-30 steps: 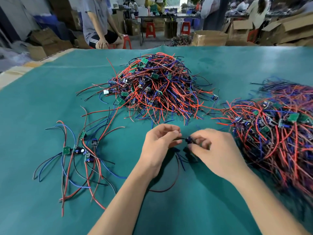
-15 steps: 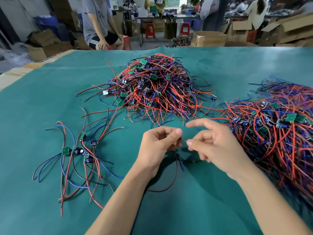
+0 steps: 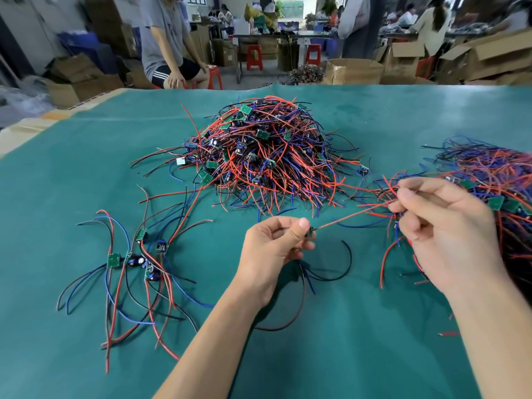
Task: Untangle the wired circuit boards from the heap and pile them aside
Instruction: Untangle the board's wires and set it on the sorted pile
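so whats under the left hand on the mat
Under the left hand, dark and blue wires trail onto the green mat, hanging from the small board it pinches. The board itself is almost fully covered by the fingers.

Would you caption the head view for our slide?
Left hand and right hand stretch a red wire between heaps.

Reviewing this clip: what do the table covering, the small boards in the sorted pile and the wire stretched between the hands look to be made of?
Table covering: teal, matte, faintly scuffed, probably a rubber or vinyl mat.
Small boards: flat green rectangles, likely fibreglass circuit laminate.
Red wire, held between left hand and right hand: smooth coloured jacket that bends freely, presumably plastic insulation; the core is not visible.
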